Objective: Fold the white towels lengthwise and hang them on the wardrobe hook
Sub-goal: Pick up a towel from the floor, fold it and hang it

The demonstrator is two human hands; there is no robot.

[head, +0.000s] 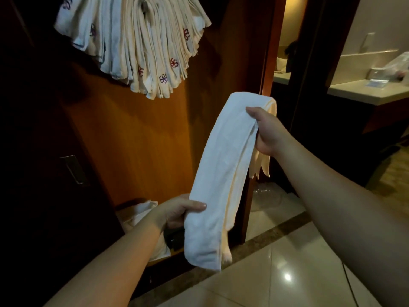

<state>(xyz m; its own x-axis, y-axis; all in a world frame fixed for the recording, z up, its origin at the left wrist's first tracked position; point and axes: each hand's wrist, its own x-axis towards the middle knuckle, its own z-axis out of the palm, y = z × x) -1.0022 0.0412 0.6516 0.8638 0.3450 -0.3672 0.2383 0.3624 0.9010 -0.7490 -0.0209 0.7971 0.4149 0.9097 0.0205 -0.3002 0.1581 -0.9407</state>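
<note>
A white towel (223,169), folded into a long narrow strip, stretches diagonally between my hands. My right hand (266,134) grips its upper end, where the strip bends over my fingers and short ends hang down behind. My left hand (177,212) holds the lower part, thumb on top. Several folded white towels with purple flower logos (141,45) hang bunched from the wardrobe hook (144,5) at the top, above and left of my hands; the hook is mostly hidden by them.
The orange wooden wardrobe panel (137,138) stands behind the towel. More white cloth (138,214) lies on the wardrobe floor behind my left wrist. A dark door with a metal handle (74,169) is at left. Glossy tiled floor (287,273) lies below, a counter (365,91) at right.
</note>
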